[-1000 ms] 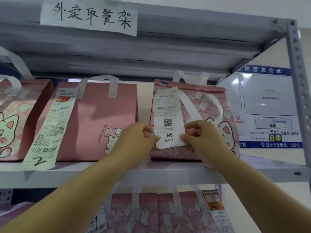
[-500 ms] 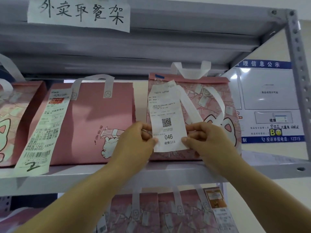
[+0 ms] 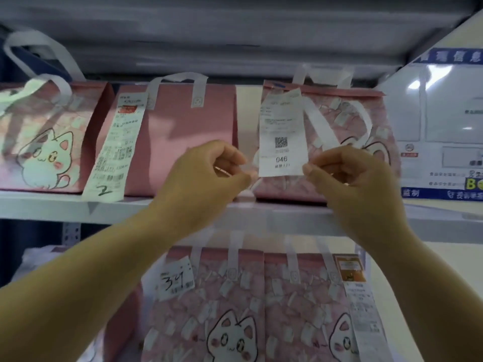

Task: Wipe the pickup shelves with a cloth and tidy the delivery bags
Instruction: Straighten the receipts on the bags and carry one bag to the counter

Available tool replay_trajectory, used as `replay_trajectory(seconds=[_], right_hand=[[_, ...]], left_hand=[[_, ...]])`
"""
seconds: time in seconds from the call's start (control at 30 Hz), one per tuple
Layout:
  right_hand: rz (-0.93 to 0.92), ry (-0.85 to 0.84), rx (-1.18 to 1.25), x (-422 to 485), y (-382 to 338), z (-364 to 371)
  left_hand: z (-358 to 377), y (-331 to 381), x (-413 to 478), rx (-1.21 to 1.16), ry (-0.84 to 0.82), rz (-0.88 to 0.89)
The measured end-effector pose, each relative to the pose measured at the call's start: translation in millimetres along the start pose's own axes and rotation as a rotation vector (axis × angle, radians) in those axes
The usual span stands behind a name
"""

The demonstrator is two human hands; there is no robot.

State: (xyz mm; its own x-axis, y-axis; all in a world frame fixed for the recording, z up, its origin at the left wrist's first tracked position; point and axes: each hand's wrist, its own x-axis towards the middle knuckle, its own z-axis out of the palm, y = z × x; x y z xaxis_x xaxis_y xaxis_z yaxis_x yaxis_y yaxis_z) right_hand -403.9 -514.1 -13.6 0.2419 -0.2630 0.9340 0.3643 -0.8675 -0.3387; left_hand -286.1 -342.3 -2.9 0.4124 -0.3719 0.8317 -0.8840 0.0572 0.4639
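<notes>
Around you: a plain pink bag (image 3: 183, 137) with a long receipt (image 3: 115, 147) stands left of the patterned bag (image 3: 339, 142) on the grey metal shelf (image 3: 65, 207).
Receipt 046 (image 3: 282, 134): thin white paper, hanging on the patterned bag's front.
Your right hand (image 3: 350, 178): grip pinching the slip's lower right corner.
Your left hand (image 3: 206, 176): fingers curled together, just beside its left edge; contact unclear.

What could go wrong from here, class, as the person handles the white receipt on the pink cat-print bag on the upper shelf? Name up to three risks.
1. The right hand pinches the white paper receipt numbered 046 at its lower corner; a tug might tear it off the pink cat-print bag.
2. Pulling could tip that bag off the grey metal shelf edge.
3. The left hand sits near the plain pink bag and may nudge it.
</notes>
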Motion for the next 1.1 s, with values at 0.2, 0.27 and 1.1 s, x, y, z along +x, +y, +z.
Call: replay_trajectory(seconds=[0.2, 0.27, 1.1], right_hand=[[0.037, -0.191, 0.298, -44, -40, 55], [0.049, -0.231, 0.295, -60, -55, 78], [0.620, -0.663, 0.137, -263, -109, 392]], left_hand=[[-58, -7, -63, -0.007, -0.071, -0.001], [-77, -19, -84, -0.016, -0.091, -0.036], [-289, -307, -257, 0.160, -0.111, -0.775]])
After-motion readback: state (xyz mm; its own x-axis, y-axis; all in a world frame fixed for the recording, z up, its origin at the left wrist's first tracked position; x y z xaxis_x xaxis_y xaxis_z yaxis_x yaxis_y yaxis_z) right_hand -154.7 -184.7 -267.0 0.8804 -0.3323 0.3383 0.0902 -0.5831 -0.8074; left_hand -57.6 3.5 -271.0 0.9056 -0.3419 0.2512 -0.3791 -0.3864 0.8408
